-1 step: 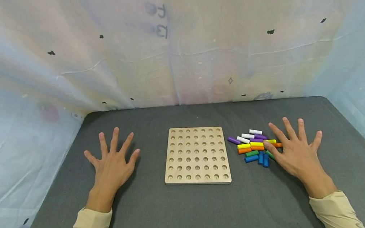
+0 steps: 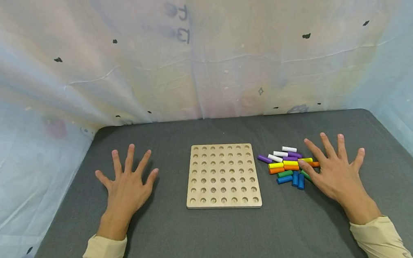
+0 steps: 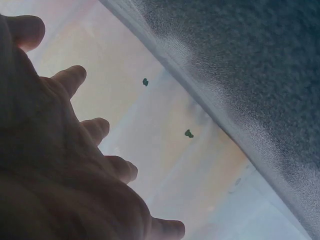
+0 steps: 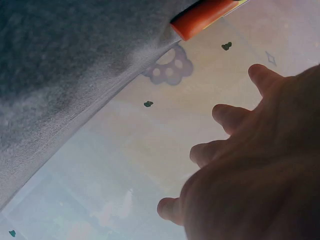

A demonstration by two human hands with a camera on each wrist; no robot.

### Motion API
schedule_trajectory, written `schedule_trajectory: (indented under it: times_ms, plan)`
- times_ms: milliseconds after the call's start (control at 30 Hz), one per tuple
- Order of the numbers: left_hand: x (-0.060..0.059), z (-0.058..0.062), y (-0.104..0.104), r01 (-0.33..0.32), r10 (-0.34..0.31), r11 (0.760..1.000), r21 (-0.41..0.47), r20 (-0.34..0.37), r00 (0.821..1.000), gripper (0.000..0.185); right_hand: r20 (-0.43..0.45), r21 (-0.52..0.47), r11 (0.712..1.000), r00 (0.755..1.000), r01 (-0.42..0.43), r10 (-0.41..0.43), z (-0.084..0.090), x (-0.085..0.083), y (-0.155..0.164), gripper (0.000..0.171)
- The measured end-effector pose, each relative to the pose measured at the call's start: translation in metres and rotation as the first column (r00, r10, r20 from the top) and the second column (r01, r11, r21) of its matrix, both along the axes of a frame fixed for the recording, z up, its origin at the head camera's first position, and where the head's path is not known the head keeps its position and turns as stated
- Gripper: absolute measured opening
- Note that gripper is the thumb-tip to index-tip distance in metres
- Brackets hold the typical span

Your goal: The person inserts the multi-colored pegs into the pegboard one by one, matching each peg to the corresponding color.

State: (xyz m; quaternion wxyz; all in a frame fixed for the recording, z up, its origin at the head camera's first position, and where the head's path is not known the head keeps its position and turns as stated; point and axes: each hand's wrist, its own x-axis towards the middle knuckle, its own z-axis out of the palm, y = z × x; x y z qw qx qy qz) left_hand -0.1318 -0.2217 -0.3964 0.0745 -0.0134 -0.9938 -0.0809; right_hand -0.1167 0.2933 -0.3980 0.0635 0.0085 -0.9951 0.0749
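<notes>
I see my left hand (image 2: 125, 189) flat, fingers spread, on open worktop (image 2: 215, 234); my right hand (image 2: 333, 173), fingers also spread, touches the pegs (image 2: 285, 165) beside the pegboard (image 2: 221, 176).

nothing has changed; both hands stay flat, unmoved.

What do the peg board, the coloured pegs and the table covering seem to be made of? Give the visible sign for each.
Peg board: pale unpainted wood, probably plywood; light tan, matte, with rows of drilled round holes.
Coloured pegs: likely painted wood, possibly plastic; solid bright colours, smooth, slight sheen.
Table covering: dark grey fabric, felt-like; dull, fuzzy texture in the wrist views.
</notes>
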Motion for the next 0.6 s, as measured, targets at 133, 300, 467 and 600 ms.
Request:
schedule_trajectory:
  times_ms: [133,300,467,600]
  plan:
    - [-0.0003,0.0004,-0.0015,0.002,-0.002,1.0,0.012,0.009,1.0,0.065,0.0,0.002,1.0,1.0,0.002,-0.002,-0.0001,-0.0004,0.0006,0.078]
    - [-0.0028,0.0001,-0.0031,0.006,-0.006,1.0,0.018,0.01,1.0,0.066,0.001,0.002,1.0,1.0,0.007,-0.007,-0.0013,-0.0005,0.0016,0.079]
    - [-0.0028,0.0005,-0.0022,0.011,-0.011,1.0,0.02,0.02,1.0,0.066,0.01,0.002,1.0,1.0,0.005,-0.005,-0.0008,-0.0002,0.0016,0.079]
    - [-0.0006,0.0007,-0.0014,0.008,-0.009,1.0,0.028,0.027,1.0,0.066,0.01,-0.003,1.0,1.0,-0.004,0.004,0.0006,-0.0003,0.0006,0.078]
